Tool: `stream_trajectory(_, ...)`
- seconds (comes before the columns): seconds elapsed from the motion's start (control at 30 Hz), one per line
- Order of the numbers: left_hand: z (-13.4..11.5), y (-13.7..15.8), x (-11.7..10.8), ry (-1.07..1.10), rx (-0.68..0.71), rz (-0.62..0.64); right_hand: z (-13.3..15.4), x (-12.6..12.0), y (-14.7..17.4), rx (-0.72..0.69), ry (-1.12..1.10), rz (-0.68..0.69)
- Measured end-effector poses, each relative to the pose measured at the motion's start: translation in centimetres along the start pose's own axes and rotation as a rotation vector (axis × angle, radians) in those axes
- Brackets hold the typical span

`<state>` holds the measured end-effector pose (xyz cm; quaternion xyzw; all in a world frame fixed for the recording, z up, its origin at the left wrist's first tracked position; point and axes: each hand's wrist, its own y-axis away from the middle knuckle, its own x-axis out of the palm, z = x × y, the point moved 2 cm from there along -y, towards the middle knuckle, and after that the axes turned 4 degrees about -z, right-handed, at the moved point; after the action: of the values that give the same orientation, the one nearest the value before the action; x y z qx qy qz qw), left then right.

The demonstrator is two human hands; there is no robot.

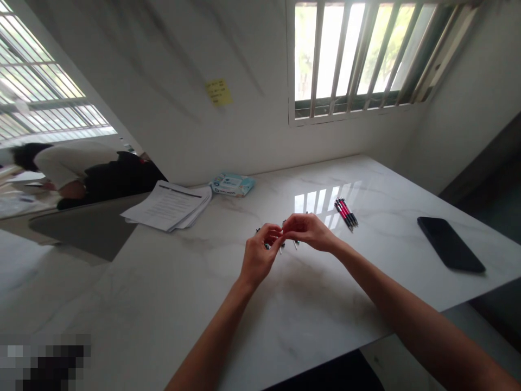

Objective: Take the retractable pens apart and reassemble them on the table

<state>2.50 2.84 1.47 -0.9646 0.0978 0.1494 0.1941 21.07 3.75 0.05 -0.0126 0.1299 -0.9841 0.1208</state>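
Observation:
Over the middle of the white marbled table (pixel 195 304), the fingertips of my left hand (pixel 259 258) and my right hand (pixel 309 232) meet in a pinch. Whatever lies between them is too small and too covered by the fingers to name. Just behind and below the fingers, several small dark and white slender pieces (pixel 296 245) rest on the tabletop, partly hidden by my hands. To the right of my right hand, several red and black pens (pixel 346 214) lie side by side in a row.
A black phone or tablet (pixel 451 244) lies near the right edge. Stacked printed papers (pixel 166 206) and a blue-and-white wipes pack (pixel 233 185) sit at the back left. A yellow sticky note (pixel 218 92) hangs on the wall. Beyond the partition, another person (pixel 73 168) bends over a desk.

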Motion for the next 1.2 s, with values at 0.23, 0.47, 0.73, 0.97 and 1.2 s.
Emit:
stream_trajectory(0.23, 0.7, -0.3, -0.5, -0.057, 0.012, -0.020, -0.1, -5.7, 0.1, -0.023, 0.492, -0.142)
stream_trajectory(0.47, 1.1, -0.5, -0.8, -0.150, 0.034, -0.010, -1.4, -11.2, 0.7, 0.179, 0.749, -0.218)
stream_trajectory(0.73, 1.1, -0.6, -0.8, -0.195, 0.070, 0.014, -2.7, -10.2, 0.3, 0.103, 0.713, -0.114)
stream_trajectory(0.97, 0.9, -0.6, -0.8, -0.195, 0.084, 0.019, -2.9, -9.5, -0.1, 0.035, 0.729, -0.188)
stream_trajectory(1.2, 1.0, -0.6, -0.7, -0.186, 0.090, 0.032, -3.4, -9.0, -0.4, 0.017, 0.746, -0.281)
